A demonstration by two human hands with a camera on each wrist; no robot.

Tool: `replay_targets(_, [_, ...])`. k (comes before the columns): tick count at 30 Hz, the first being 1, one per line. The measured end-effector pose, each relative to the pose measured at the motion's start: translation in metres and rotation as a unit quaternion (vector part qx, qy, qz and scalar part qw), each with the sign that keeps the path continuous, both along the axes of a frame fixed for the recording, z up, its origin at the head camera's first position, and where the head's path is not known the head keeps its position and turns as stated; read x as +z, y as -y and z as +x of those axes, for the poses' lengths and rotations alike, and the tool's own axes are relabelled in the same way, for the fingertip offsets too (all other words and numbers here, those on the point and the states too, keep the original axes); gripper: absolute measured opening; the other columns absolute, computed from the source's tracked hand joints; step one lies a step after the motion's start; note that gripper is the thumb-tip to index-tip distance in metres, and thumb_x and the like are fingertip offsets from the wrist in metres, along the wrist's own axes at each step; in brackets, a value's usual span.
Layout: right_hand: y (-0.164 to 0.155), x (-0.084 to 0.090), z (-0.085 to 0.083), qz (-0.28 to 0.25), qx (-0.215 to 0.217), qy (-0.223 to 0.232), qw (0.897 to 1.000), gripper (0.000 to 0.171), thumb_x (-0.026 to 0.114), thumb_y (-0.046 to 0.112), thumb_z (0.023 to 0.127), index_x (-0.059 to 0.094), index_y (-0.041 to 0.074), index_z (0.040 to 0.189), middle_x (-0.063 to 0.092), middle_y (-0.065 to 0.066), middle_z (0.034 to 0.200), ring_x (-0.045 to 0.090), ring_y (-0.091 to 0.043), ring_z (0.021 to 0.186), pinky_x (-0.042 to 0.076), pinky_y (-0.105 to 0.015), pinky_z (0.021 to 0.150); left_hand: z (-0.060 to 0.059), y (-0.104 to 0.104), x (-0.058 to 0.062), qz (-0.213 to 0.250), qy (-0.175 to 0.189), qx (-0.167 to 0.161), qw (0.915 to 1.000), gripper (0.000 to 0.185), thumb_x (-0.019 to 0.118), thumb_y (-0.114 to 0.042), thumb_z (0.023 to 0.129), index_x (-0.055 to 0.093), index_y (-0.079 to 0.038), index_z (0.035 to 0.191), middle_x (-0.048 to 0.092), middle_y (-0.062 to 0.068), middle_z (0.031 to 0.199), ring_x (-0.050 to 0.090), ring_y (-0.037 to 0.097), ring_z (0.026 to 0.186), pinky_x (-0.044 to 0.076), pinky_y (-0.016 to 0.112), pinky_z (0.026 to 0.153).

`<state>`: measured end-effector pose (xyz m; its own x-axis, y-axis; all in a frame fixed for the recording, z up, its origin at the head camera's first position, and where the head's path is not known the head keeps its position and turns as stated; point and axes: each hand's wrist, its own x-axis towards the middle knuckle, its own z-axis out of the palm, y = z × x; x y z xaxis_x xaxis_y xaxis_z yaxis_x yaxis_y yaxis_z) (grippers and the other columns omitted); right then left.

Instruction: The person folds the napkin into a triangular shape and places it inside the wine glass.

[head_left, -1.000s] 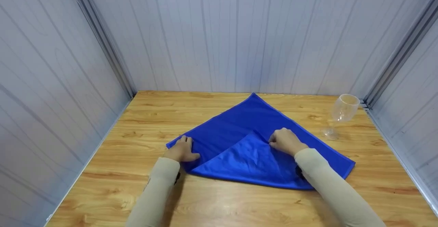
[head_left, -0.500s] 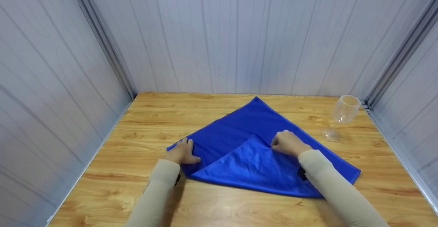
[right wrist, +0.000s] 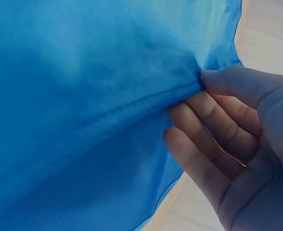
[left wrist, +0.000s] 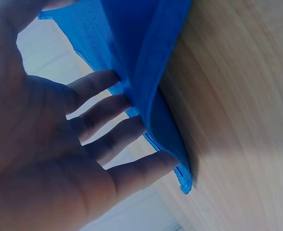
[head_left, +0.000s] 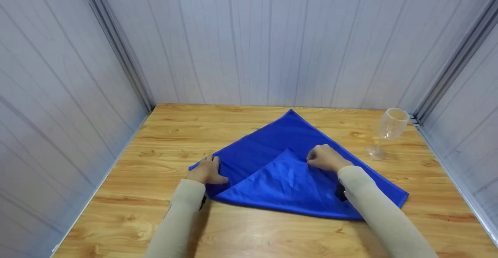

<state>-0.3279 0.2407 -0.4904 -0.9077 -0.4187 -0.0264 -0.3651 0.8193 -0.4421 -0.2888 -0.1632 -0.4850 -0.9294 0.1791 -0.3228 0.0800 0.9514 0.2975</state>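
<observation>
A blue cloth napkin [head_left: 268,133] lies on the wooden table, its near part folded up and over so a shinier flap [head_left: 280,176] shows on top. My right hand [head_left: 326,158] pinches the hemmed edge of that flap; in the right wrist view the thumb [right wrist: 228,83] lies above the hem and curled fingers sit beneath it. At the napkin's left corner rests my left hand [head_left: 210,171]. Seen from the left wrist, its fingers [left wrist: 115,137] are spread and fairly straight, with the tips on the cloth's edge [left wrist: 165,139].
A clear stemmed wine glass [head_left: 393,123] stands at the back right of the table [head_left: 167,133], beyond the napkin's right side. Pale panel walls [head_left: 249,44] enclose the table at the back and on both sides.
Both hands stay in nearly the same places, the right one still pinching the flap. The napkin's right corner has shifted slightly right and toward the near side compared with one second ago.
</observation>
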Motion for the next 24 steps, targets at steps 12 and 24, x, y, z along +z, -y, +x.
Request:
replay_targets(12, [0.01, 0.003, -0.013, -0.08, -0.094, -0.052, 0.991, 0.017, 0.066, 0.012, 0.094, 0.075, -0.001, 0.101, 0.073, -0.014, 0.098, 0.068, -0.031, 0.092, 0.054, -0.049, 0.084, -0.001, -0.001, 0.002, -0.002, -0.009, -0.002, 1.0, 0.082, 0.071, -0.037, 0.089, 0.036, 0.005, 0.15, 0.027, 0.028, 0.157, 0.028, 0.045, 0.143, 0.031, 0.065, 0.108])
replay_targets(24, [0.012, -0.022, -0.017, -0.079, -0.139, -0.047, 0.986, 0.018, 0.06, 0.013, 0.092, 0.072, 0.001, 0.096, 0.07, -0.011, 0.089, 0.065, -0.028, 0.084, 0.053, -0.047, 0.081, -0.001, -0.002, 0.002, -0.014, 0.0, 0.012, 0.9998, 0.066, 0.063, -0.027, 0.096, 0.036, 0.0, 0.151, 0.026, 0.023, 0.159, 0.027, 0.042, 0.144, 0.03, 0.066, 0.107])
